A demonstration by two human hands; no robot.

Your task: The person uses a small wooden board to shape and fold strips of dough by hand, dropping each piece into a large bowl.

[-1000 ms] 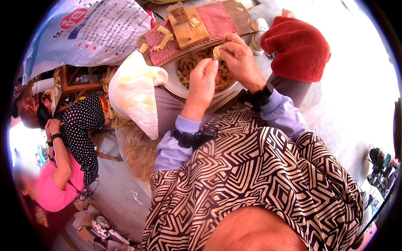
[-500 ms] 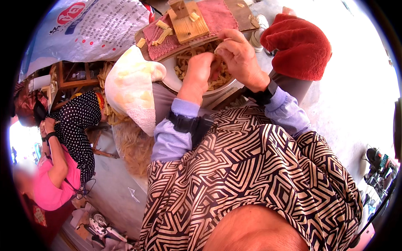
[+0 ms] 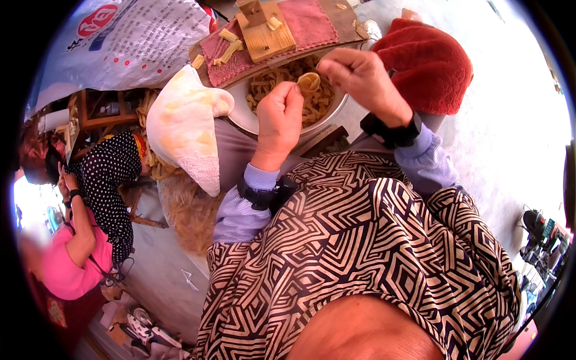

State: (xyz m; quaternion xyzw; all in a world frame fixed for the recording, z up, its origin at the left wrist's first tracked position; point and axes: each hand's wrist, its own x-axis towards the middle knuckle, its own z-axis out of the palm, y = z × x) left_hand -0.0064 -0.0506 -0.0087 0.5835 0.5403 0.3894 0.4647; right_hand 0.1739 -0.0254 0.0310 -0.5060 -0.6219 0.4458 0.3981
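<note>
Above a white basin [image 3: 238, 99] heaped with yellowish strips [image 3: 268, 84], my two hands work close together. My left hand [image 3: 279, 117] is closed, its fingertips pinched at a pale yellow strip [image 3: 309, 83] that curls into a loop. The strip's kind is not clear. To the right, my right hand [image 3: 367, 78] is closed too, thumb against fingers, just beyond the loop; whatever it pinches is hidden or too small to make out.
Across the basin's far side lies a wooden board [image 3: 348, 24] with a pink cloth [image 3: 309, 24], a wooden block [image 3: 264, 36] and strips. A white towel [image 3: 183, 126] and a red towel [image 3: 429, 66] cover my knees. Another person [image 3: 78, 252] sits at the left.
My hands have drawn apart, the right one moving right and the left one slightly down. A curled yellow strip now shows between them.
</note>
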